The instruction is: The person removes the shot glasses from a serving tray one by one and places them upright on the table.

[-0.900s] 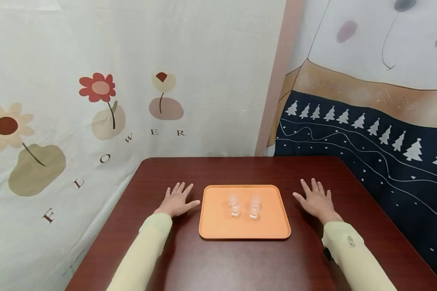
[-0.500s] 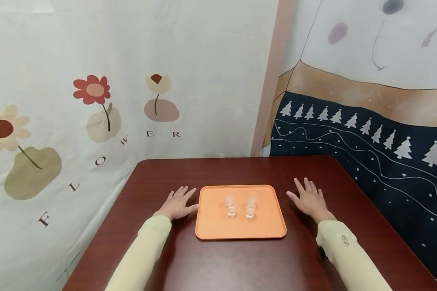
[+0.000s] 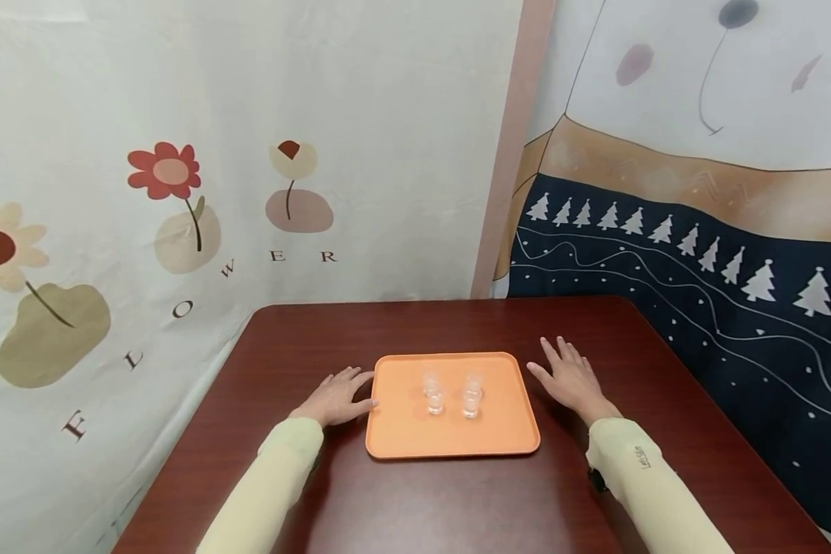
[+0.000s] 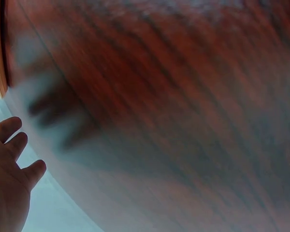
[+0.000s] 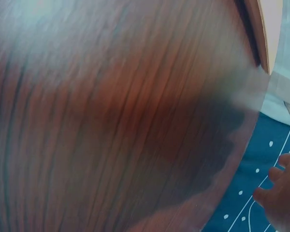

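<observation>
An orange rectangular tray (image 3: 405, 438) lies on the dark red-brown table, with several small clear glasses (image 3: 470, 405) standing on it in two rows near its middle. At its left side is my left hand (image 3: 332, 398), fingers extended, with thumb and index fingertips right at the rim. My right hand (image 3: 569, 381) hovers beside the tray's right edge, fingers straight and spread, its thumb pointing at the rim with a narrow gap between. Each wrist view catches part of a hand, left (image 4: 7, 176) and right (image 5: 282, 195), with a sliver of the tray (image 5: 270, 31) in the top corner.
The wood-grained table (image 3: 415, 508) extends on every side of the tray. Behind it hangs a white cloth (image 3: 402, 154) printed with flowers and letters. On the right is a dark blue cloth (image 3: 734, 323) with white trees.
Both hands have moved inward toward the tray; the left thumb and index finger now reach its rim, and the right hand is closer. The head view has shifted slightly. The glasses keep their places on the tray.
</observation>
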{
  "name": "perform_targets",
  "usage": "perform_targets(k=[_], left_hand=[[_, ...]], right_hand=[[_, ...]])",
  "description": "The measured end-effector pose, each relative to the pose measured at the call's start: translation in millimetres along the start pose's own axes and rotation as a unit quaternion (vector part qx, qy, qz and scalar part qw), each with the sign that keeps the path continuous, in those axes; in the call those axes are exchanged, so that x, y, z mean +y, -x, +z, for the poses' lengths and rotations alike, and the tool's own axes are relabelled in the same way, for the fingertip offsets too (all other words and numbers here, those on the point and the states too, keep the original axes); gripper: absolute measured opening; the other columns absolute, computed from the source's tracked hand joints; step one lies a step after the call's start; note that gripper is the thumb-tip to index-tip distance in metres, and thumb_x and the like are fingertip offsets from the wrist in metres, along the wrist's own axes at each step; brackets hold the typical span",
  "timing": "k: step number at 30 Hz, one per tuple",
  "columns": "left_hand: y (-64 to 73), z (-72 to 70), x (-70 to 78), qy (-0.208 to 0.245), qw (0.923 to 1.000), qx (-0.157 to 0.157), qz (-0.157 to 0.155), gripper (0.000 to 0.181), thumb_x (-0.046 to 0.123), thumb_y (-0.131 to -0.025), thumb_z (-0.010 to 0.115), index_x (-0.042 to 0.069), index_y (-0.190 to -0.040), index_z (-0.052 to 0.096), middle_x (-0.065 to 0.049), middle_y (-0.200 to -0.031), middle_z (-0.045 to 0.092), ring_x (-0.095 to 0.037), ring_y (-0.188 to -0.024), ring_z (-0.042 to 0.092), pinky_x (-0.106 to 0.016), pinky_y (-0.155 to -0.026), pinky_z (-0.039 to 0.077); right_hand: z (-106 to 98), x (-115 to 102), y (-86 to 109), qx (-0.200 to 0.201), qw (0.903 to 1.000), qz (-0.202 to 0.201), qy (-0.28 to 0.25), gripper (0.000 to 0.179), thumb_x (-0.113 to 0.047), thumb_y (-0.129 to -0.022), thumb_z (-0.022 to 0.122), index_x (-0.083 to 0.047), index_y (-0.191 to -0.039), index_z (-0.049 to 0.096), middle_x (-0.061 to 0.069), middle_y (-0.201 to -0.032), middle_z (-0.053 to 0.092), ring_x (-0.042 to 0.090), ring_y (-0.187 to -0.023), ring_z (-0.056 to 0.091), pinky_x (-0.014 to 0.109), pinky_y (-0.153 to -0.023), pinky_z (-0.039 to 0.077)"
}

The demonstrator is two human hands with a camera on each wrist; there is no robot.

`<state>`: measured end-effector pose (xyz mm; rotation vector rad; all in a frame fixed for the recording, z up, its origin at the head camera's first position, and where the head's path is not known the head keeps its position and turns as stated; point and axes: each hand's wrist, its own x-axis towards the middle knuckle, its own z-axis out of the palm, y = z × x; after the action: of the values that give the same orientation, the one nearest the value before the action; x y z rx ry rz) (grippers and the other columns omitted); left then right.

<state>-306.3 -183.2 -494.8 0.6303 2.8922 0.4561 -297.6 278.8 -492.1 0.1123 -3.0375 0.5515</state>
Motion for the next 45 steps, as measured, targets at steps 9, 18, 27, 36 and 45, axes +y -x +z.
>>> perform_targets(k=[9, 18, 27, 36, 45], left_hand=[[4.1, 3.1, -1.3, 0.008, 0.9999, -0.009, 0.006, 0.065, 0.049, -0.096, 0.059, 0.016, -0.150, 0.046, -0.023, -0.152, 0.039, -0.040, -0.142, 0.033, -0.059, -0.112, 0.026], [3.1, 4.4, -2.5, 0.008, 0.9998, -0.013, 0.009, 0.066, 0.050, -0.096, 0.060, 0.017, -0.151, 0.045, -0.023, -0.153, 0.037, -0.041, -0.140, 0.035, -0.058, -0.110, 0.031], [2.5, 3.8, -5.8, 0.013, 0.9996, -0.023, 0.003, 0.069, 0.053, -0.095, 0.060, 0.017, -0.152, 0.044, -0.022, -0.154, 0.036, -0.041, -0.140, 0.035, -0.057, -0.109, 0.033], [4.2, 2.8, -6.4, 0.017, 0.9995, -0.026, -0.001, 0.070, 0.054, -0.095, 0.060, 0.019, -0.152, 0.042, -0.022, -0.154, 0.035, -0.042, -0.140, 0.035, -0.057, -0.109, 0.033], [4.5, 2.2, -5.6, 0.012, 0.9996, -0.026, -0.003, 0.070, 0.054, -0.095, 0.060, 0.019, -0.153, 0.042, -0.022, -0.154, 0.035, -0.042, -0.139, 0.036, -0.057, -0.110, 0.030]], right_hand=[[0, -16, -1.2, -0.016, 0.9994, -0.007, -0.031, 0.075, -0.051, -0.103, 0.043, -0.005, -0.158, 0.022, 0.029, -0.160, 0.012, 0.048, -0.146, 0.012, 0.065, -0.114, 0.011], [4, -28, -1.7, -0.020, 0.9980, -0.015, -0.057, 0.070, -0.044, -0.104, 0.047, -0.005, -0.158, 0.024, 0.029, -0.159, 0.016, 0.048, -0.145, 0.017, 0.065, -0.113, 0.016], [9, -34, -2.0, -0.020, 0.9937, -0.031, -0.106, 0.068, -0.041, -0.103, 0.051, -0.006, -0.157, 0.027, 0.027, -0.159, 0.021, 0.049, -0.144, 0.020, 0.067, -0.110, 0.019], [11, -37, -2.4, -0.033, 0.9883, -0.043, -0.143, 0.067, -0.036, -0.103, 0.054, -0.007, -0.157, 0.028, 0.026, -0.158, 0.026, 0.046, -0.143, 0.024, 0.066, -0.111, 0.021], [13, -42, -1.8, -0.031, 0.9818, -0.046, -0.182, 0.062, -0.031, -0.102, 0.057, -0.006, -0.155, 0.035, 0.025, -0.154, 0.035, 0.045, -0.140, 0.032, 0.063, -0.109, 0.028]])
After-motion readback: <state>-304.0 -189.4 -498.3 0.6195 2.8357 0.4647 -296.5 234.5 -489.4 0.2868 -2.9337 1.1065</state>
